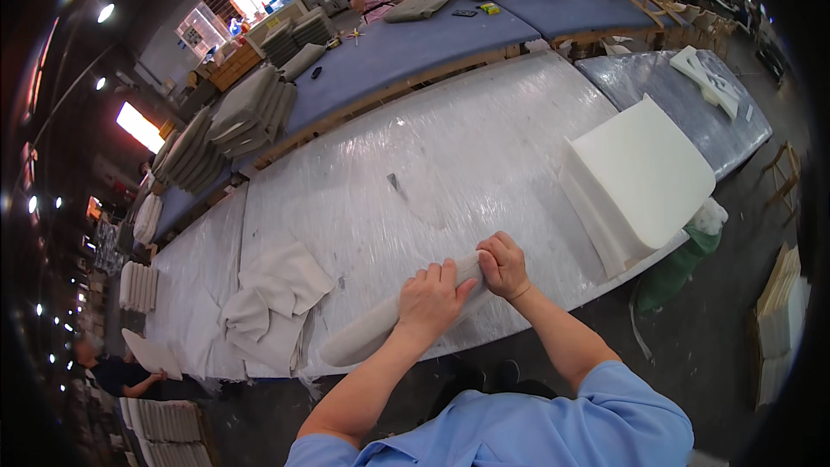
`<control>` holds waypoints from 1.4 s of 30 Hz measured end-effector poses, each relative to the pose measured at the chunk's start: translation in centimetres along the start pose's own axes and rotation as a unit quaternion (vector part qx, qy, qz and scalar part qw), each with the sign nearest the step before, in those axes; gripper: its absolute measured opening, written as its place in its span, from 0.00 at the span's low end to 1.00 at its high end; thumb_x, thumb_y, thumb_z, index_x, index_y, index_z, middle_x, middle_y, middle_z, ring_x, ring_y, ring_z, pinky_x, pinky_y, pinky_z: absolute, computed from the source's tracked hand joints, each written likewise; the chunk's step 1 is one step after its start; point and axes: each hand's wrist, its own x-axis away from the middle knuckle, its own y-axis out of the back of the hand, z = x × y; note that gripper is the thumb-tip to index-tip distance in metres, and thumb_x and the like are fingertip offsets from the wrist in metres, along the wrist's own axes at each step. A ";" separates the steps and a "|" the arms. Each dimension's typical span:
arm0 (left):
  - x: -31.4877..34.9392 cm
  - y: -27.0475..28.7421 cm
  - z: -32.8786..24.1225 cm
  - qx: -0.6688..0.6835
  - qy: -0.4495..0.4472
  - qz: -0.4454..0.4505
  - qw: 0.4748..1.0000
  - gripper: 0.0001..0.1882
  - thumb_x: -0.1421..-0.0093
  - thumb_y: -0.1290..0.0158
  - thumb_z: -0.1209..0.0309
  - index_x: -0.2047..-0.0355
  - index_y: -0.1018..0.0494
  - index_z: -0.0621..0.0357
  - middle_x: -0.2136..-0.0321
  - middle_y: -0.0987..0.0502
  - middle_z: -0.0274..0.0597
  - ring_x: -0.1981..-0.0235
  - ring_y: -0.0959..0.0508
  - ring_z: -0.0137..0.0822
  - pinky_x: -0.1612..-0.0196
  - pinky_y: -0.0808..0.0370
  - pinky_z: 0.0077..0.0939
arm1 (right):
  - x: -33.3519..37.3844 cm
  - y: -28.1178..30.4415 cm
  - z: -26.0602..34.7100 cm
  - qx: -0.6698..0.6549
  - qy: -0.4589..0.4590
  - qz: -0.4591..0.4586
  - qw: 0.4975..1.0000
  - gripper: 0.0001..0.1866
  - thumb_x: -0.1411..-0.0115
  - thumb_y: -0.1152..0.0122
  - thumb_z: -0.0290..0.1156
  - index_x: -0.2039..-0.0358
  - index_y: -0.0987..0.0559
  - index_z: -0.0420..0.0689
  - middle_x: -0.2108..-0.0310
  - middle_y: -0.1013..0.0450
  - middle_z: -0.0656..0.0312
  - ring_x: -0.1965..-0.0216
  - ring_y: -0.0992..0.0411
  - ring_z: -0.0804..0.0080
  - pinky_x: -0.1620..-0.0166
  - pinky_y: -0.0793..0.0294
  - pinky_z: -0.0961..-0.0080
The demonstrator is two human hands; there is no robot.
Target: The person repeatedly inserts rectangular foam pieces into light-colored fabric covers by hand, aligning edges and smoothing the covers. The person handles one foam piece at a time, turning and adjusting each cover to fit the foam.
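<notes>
A long, pale, padded cushion [363, 335] is laid on the plastic-covered bench [346, 199], along the middle of its near edge. Its right end is gripped by the right hand [503, 266], whose fingers are curled tight. The cushion is touched from above by the left hand [430, 298], whose fingers are half bent; whether anything is pinched under them cannot be told. To the left, close to the near edge, crumpled pale cloth [272, 298] is heaped. Big white foam [644, 169] is set by the bench's right edge. A green bag [679, 277] is seen below the near right corner. Past the far edge, grey cushions [251, 112] are piled on a blue table [415, 43].
</notes>
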 end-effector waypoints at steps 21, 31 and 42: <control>-3.8 -0.3 -1.9 -0.016 -0.116 0.061 0.991 0.34 0.40 0.37 0.56 0.39 0.31 0.63 0.54 0.21 0.52 0.62 0.17 0.49 0.61 0.19 0.39 | 2.7 -0.6 -2.0 -0.109 -0.050 -0.105 0.987 0.30 0.32 0.44 0.58 0.54 0.21 0.39 0.64 0.25 0.49 0.62 0.25 0.48 0.59 0.24 0.60; -4.4 -0.3 -2.8 0.080 -0.039 0.170 0.981 0.22 0.34 0.44 0.52 0.58 0.26 0.61 0.67 0.19 0.56 0.65 0.18 0.57 0.61 0.22 0.49 | 2.7 0.1 -1.7 -0.108 -0.056 -0.088 0.989 0.19 0.30 0.49 0.39 0.74 0.23 0.41 0.76 0.30 0.52 0.72 0.29 0.48 0.68 0.30 0.58; -5.5 0.3 -3.2 0.191 0.009 0.312 0.931 0.31 0.29 0.54 0.44 0.58 0.22 0.64 0.62 0.19 0.65 0.58 0.19 0.62 0.54 0.24 0.49 | 3.7 1.1 -1.4 -0.155 -0.110 -0.103 0.976 0.16 0.35 0.50 0.30 0.78 0.25 0.38 0.78 0.30 0.50 0.75 0.30 0.51 0.69 0.32 0.58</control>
